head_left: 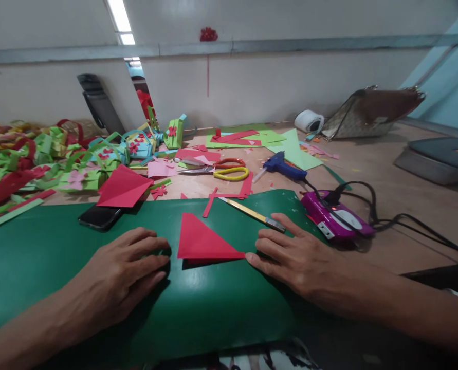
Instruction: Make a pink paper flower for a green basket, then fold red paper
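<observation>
A folded red paper triangle [203, 239] lies on the green mat [229, 303] between my hands, its lower edge slightly raised over a shadow. My left hand [130, 272] rests to the left of the paper, apart from it, fingers loosely bent and holding nothing. At the paper's right corner, my right hand [290, 254] touches the tip with its thumb; the other fingers are stretched out and apart. Just above those fingers lies a yellow utility knife [254, 213]. Another red folded paper [124, 186] sits at the back left, partly over a black phone [99, 218].
Scissors [229, 172], paper scraps and a blue glue gun [285, 167] lie behind the mat. A purple power strip [336, 218] with black cables stands at right. Several small paper baskets [82, 177] crowd the left. A handbag [371, 113] and grey case [437, 159] stand back right.
</observation>
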`<move>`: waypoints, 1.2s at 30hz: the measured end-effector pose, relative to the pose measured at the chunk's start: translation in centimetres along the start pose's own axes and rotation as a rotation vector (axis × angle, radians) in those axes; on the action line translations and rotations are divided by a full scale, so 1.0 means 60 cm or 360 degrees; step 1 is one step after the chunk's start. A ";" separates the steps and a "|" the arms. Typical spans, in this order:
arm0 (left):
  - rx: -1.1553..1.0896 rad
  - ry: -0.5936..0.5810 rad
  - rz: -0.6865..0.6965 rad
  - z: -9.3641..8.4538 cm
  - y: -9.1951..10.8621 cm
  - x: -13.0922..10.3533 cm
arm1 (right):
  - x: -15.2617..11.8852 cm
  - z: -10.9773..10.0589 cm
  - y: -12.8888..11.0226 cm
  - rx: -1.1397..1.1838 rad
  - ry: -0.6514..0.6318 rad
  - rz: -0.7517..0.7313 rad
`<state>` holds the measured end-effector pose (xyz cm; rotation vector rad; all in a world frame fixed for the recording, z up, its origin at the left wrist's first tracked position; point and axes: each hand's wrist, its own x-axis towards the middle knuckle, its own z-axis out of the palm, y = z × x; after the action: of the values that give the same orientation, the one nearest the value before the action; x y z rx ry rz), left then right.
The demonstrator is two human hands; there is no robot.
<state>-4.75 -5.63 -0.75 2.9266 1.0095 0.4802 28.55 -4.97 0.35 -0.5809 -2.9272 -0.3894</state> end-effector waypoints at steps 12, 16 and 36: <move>0.0429 0.0411 0.0288 -0.030 0.069 0.047 | 0.005 0.007 -0.010 0.0140 0.0080 0.0216; 0.0210 0.0229 0.0232 0.000 0.060 0.066 | 0.027 -0.001 -0.015 0.0181 0.0199 0.0260; -0.0050 -0.0308 0.0155 0.026 0.025 0.061 | 0.041 0.016 -0.011 0.0114 -0.0064 0.0149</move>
<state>-0.69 -4.46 -1.01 2.9332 0.8322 0.2063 25.98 -4.41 -0.25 -0.7203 -2.9240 -0.2636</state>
